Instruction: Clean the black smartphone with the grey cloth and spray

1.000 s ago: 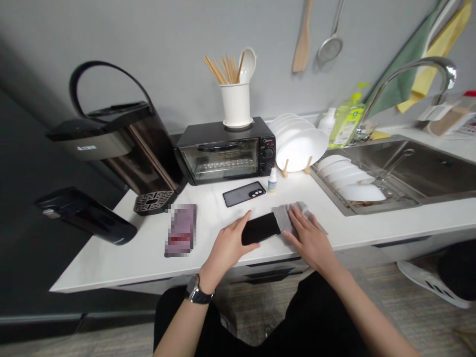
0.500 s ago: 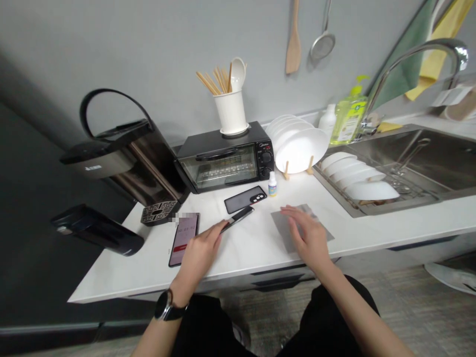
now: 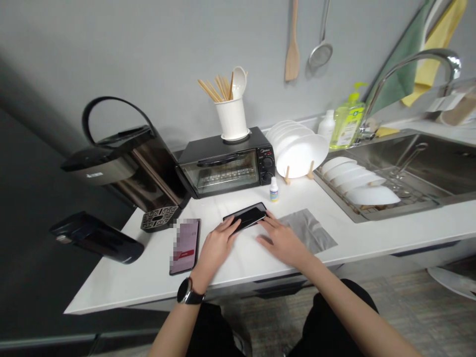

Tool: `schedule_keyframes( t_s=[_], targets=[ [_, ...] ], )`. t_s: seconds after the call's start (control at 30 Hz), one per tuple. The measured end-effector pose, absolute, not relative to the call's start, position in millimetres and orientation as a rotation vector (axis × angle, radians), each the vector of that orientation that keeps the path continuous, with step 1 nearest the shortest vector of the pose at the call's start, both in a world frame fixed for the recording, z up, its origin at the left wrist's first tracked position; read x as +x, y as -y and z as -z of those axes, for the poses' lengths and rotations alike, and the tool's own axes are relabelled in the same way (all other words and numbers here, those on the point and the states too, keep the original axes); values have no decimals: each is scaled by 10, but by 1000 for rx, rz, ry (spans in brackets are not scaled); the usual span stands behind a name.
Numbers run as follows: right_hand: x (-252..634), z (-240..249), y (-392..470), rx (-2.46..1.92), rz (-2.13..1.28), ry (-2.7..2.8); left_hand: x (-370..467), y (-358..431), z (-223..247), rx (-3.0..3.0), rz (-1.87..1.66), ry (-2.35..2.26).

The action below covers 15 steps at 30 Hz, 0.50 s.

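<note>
A black smartphone (image 3: 250, 217) lies between my two hands, partly over a dark phone case (image 3: 256, 205) on the white counter. My left hand (image 3: 215, 249) grips the phone's left end, with the thumb at its near edge. At the other end, the fingers of my right hand (image 3: 285, 243) close on the phone's right edge. A crumpled grey cloth (image 3: 314, 230) spreads to the right, beside my right hand. Behind the phone stands a small white spray bottle (image 3: 274, 192). Most of the case is hidden beneath the phone.
Another phone (image 3: 188, 243), its screen lit, lies left of my left hand. A dark thermos (image 3: 98, 238) and a water dispenser (image 3: 137, 168) stand farther left. Behind are a toaster oven (image 3: 226, 166) and racked plates (image 3: 301, 153). Bowls (image 3: 357, 178) sit by the sink (image 3: 439, 168).
My left hand has brought the smartphone forward and right onto the case. My right hand has left the grey cloth, moved left and taken the phone's right end.
</note>
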State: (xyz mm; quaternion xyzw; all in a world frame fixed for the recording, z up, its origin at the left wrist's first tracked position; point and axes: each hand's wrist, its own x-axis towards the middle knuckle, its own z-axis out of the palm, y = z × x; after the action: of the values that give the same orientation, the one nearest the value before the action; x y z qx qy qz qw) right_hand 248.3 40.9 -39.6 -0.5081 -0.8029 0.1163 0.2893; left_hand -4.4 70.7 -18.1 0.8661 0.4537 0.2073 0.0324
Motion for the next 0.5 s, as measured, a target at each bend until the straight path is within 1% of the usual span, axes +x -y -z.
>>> schedule_keyframes(
  t_s=[0.13, 0.2, 0.3, 0.37, 0.5],
  targets=[
    [2588, 328, -385, -1432, -582, 1833, -17, -625, 130, 2603, -515, -1422],
    [2638, 294, -427, -1465, -649, 1692, -12, -634, 95, 2567, -486, -1391],
    [2713, 245, -476, -1508, -595, 1493, -22, -605, 71, 2580, -556, -1310],
    [2750, 220, -498, -1578, -522, 1461, -45, -534, 80, 2588, -609, -1315],
    [2721, 219, -551, -1655, -333, 1818, -115, -322, 133, 2552, -651, -1326]
  ],
)
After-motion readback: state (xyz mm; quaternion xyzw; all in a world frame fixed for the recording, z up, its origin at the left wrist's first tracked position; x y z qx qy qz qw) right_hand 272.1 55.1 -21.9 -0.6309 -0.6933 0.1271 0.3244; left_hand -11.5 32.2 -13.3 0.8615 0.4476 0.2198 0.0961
